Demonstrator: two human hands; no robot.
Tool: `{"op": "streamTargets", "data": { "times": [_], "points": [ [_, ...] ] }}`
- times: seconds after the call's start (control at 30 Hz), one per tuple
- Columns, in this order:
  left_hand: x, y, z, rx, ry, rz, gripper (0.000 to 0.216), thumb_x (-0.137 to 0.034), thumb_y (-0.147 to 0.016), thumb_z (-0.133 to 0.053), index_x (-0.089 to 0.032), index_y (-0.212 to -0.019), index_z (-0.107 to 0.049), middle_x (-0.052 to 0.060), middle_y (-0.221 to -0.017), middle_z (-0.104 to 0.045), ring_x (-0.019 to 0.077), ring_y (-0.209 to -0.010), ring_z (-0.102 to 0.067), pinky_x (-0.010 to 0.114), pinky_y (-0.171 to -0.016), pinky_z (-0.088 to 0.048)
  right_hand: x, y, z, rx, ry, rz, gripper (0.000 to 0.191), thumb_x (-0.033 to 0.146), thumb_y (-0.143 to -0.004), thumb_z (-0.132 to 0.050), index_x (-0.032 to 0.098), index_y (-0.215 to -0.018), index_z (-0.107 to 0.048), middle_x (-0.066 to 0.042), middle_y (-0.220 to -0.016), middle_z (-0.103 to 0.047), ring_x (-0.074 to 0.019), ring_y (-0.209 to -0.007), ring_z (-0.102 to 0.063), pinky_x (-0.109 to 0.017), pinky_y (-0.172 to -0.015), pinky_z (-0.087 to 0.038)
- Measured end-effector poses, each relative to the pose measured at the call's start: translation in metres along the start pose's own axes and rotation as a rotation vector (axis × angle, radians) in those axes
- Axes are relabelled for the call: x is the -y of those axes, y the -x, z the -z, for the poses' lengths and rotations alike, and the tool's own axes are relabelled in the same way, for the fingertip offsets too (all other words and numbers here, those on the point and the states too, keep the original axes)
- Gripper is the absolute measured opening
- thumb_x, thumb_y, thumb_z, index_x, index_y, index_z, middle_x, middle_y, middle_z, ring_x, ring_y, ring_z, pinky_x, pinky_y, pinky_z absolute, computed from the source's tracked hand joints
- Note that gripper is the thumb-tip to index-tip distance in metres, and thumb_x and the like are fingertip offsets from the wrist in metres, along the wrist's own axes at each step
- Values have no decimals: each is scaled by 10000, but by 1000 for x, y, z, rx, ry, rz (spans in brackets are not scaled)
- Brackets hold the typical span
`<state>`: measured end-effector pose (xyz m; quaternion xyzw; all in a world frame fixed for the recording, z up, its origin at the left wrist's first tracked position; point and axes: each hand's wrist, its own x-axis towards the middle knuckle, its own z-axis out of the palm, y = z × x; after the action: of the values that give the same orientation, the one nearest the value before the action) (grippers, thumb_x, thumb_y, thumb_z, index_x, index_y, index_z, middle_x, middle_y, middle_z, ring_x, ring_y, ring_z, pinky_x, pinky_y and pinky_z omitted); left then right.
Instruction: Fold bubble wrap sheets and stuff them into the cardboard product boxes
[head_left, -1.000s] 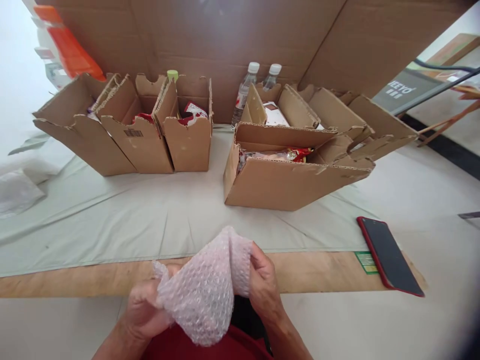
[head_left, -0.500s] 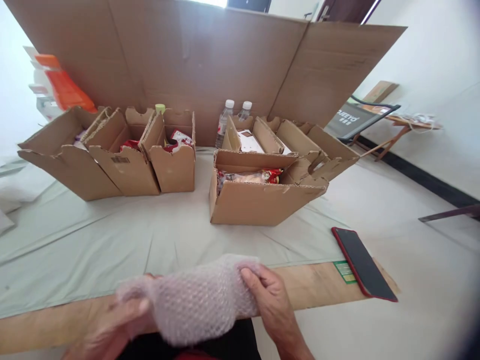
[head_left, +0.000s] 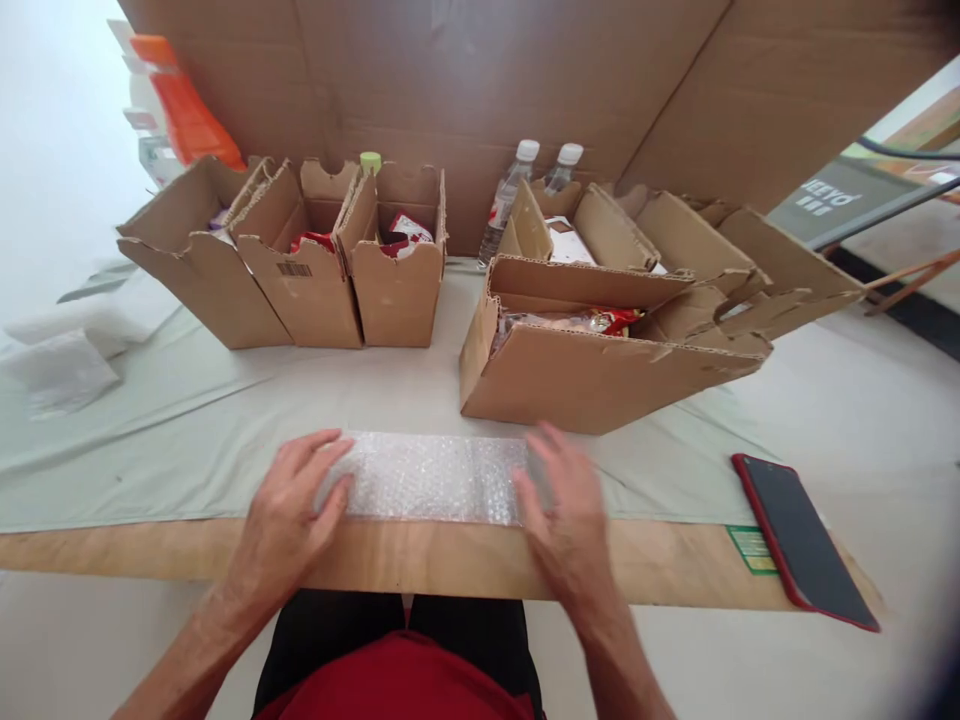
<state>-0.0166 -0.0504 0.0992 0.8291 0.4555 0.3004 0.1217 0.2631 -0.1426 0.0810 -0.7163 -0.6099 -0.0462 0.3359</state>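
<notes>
A sheet of clear bubble wrap (head_left: pixel 431 477) lies flat on the pale cloth (head_left: pixel 187 420) near the front edge of the wooden table (head_left: pixel 450 560). My left hand (head_left: pixel 289 500) rests on its left end with the fingers stretched out flat. On the right end lies my right hand (head_left: pixel 566 500), fingers spread and a little blurred. Neither hand holds anything.
Three open cardboard boxes (head_left: pixel 300 260) with packets stand at the back left. A larger open box (head_left: pixel 585 345) with snack packets sits right of centre, with two water bottles (head_left: pixel 525 185) behind it. A red-cased phone (head_left: pixel 802 540) lies at the right. More bubble wrap (head_left: pixel 60 365) is far left.
The bubble wrap was held up crumpled between both hands; now it is spread flat on the cloth, and both hands have opened and lie on its ends.
</notes>
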Motion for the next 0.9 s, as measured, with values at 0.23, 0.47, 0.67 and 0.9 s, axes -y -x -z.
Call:
{"op": "streamTargets", "data": {
  "times": [0.23, 0.47, 0.67, 0.9],
  "points": [
    [1, -21, -34, 344, -98, -3, 264, -268, -984, -465, -191, -1116, -680, 70, -1012, -673, 229, -815, -702, 349, -701, -553, 53, -10, -42, 518, -62, 310, 405, 254, -993, -561, 200, -1393, -598, -120, -1527, -545, -301, -1413, -473, -495, -1128, -412],
    [12, -22, -32, 430, -57, 44, 286, -287, -948, -459, -232, -1129, -673, 38, -1053, -682, 172, -701, -660, 317, -679, -527, -71, 18, 24, 198, 263, -58, 421, 415, -1060, -376, 197, -1267, -672, -135, -1337, -688, -322, -1264, -605, -483, -950, -482],
    [18, -23, -17, 177, -217, 160, 388, -448, -935, -510, -205, -1191, -669, 125, -1191, -648, 297, -954, -680, 411, -798, -566, -47, -9, 0, 198, 192, 45, 372, 344, -1040, -424, 154, -1270, -648, -148, -1250, -713, -309, -1112, -644, -442, -903, -472],
    [28, -9, -16, 139, -116, 207, 177, -358, -854, -525, -231, -784, -628, 118, -1110, -710, 300, -1003, -652, 408, -801, -559, -23, -4, 0, 225, -141, -141, 176, 315, -968, -527, 220, -874, -642, -76, -948, -742, -249, -846, -677, -395, -785, -489]
  ]
}}
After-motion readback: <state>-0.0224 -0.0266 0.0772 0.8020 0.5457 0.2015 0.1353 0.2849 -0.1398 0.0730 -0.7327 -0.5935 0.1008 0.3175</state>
